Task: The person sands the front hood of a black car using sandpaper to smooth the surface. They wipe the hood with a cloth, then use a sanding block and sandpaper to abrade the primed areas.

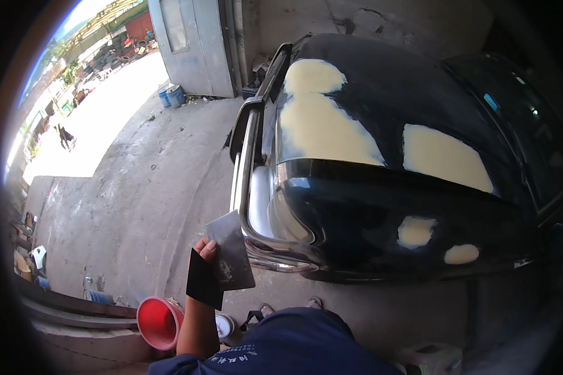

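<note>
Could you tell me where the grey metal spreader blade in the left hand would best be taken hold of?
Probably by the lower edge of the metal blade, where the left hand already pinches it together with the black card. It is a thin flat sheet standing upright, and its upper edge is free. Come from below and the left, thumb on one face and fingers on the other.

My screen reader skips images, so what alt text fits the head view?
The person's left hand holds a grey metal spreader and a black one beside a black car patched with pale filler. A red bucket sits on the concrete floor.
</note>
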A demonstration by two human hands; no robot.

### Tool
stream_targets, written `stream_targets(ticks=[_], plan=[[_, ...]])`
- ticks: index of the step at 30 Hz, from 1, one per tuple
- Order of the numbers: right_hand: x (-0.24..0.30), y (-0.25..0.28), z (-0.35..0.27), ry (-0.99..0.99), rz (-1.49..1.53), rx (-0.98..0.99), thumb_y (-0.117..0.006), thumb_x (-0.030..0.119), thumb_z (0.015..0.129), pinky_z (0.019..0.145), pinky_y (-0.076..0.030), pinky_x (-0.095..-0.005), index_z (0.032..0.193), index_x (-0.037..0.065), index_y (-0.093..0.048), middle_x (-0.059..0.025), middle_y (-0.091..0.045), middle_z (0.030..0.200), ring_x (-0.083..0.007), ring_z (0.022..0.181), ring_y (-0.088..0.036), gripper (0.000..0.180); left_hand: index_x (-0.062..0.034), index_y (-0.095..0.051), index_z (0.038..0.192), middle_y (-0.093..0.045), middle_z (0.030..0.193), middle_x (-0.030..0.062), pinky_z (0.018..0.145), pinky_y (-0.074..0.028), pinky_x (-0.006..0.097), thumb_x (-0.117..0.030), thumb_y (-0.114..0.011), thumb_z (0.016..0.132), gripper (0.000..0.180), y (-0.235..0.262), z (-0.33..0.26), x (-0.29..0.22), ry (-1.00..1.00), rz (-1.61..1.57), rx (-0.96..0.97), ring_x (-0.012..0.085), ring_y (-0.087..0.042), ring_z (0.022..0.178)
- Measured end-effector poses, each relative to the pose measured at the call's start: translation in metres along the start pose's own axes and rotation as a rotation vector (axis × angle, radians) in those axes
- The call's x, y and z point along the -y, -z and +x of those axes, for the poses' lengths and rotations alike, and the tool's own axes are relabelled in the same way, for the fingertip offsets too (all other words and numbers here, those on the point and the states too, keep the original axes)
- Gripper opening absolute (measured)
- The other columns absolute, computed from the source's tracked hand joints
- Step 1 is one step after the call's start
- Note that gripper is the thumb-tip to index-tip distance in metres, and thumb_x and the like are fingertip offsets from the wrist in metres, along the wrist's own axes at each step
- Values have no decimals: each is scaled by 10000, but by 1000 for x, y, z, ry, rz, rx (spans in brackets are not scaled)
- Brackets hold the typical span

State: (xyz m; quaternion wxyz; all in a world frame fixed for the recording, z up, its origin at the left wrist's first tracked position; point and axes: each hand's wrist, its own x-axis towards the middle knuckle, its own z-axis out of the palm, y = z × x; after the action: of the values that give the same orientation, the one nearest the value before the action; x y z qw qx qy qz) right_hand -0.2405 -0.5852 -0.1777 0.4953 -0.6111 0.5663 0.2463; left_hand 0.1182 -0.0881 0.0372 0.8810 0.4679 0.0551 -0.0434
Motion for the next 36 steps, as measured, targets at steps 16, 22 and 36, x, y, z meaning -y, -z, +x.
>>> stream_targets(ticks=[16,22,36], plan=[[12,-32,-4,38,-269,139,-561,239,905,780,-484,-444,837,42,-658,-181,-652,835,-352,854,-628,230,-48,-565,892,-655,830,78,676,-544,308,-165,-584,899,119,-10,-10,1,3,53,-6,172,-648,725],[76,-37,-25,516,-894,24,-553,238,909,773,-484,-451,818,43,-662,-183,-655,819,-359,845,-630,242,-52,-570,867,-644,817,59,664,-515,273,-175,-590,905,131,-41,-16,-10,2,104,-56,147,-628,725],[323,-101,-197,1413,427,759,-603,216,926,836,-436,-250,1215,22,-522,-14,-596,1044,-88,935,-531,357,-20,-551,835,-506,729,-39,609,-400,225,-233,-533,982,260,-175,-16,48,-56,640,659,46,-447,686]])
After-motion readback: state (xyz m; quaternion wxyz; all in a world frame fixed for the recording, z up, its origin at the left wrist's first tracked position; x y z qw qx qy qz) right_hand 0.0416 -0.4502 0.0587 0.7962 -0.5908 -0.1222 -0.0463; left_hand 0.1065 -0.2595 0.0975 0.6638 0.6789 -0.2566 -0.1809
